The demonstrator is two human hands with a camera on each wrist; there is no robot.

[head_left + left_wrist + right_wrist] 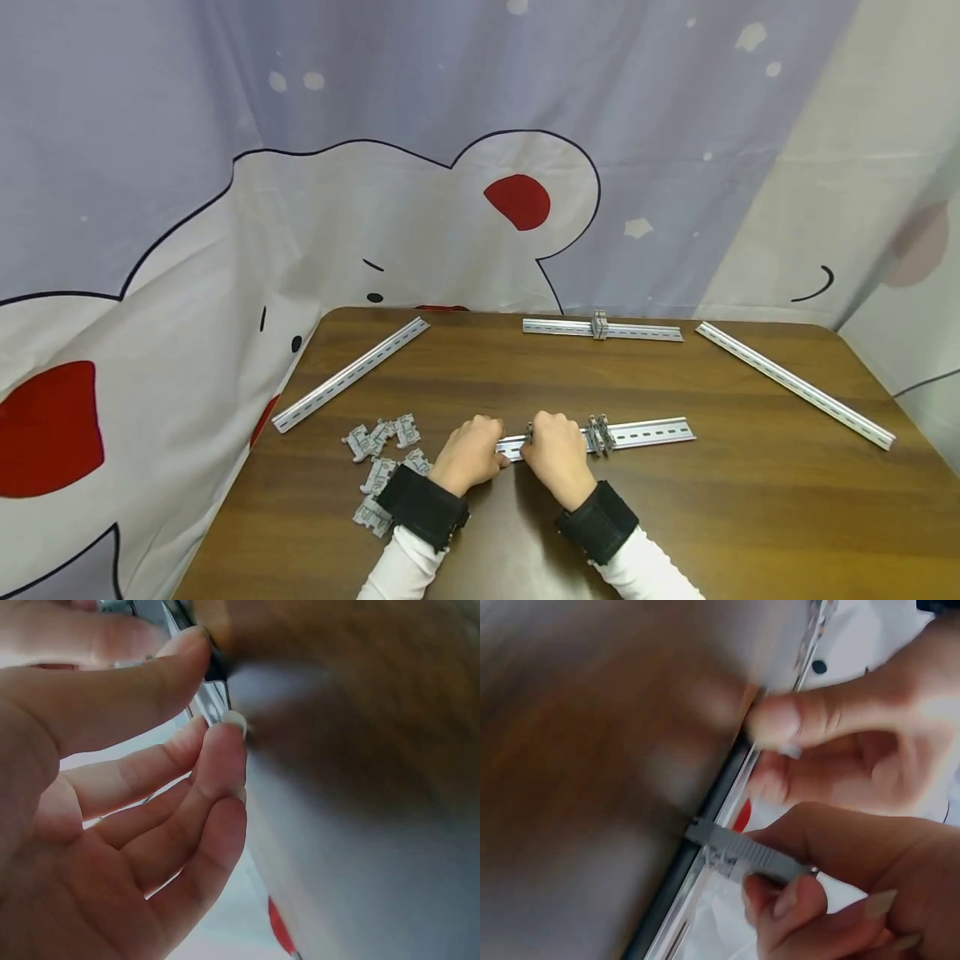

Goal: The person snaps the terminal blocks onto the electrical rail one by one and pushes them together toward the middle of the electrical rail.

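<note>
A grey terminal block [742, 853] sits on the near metal rail [645, 432], which lies along the front of the table [750, 500]; the right hand [555, 454] pinches it between thumb and fingers. The left hand [471, 454] grips the rail's left end, fingers curled around it. Two more blocks [601, 433] sit clipped on the rail just right of the hands, and loose blocks [382, 467] lie beside the left wrist.

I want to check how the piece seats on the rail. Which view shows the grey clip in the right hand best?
The right wrist view: the grey clip sits close up, pinched by the right hand against the rail. In the head view the hand almost hides it; the left wrist view does not show it.
</note>
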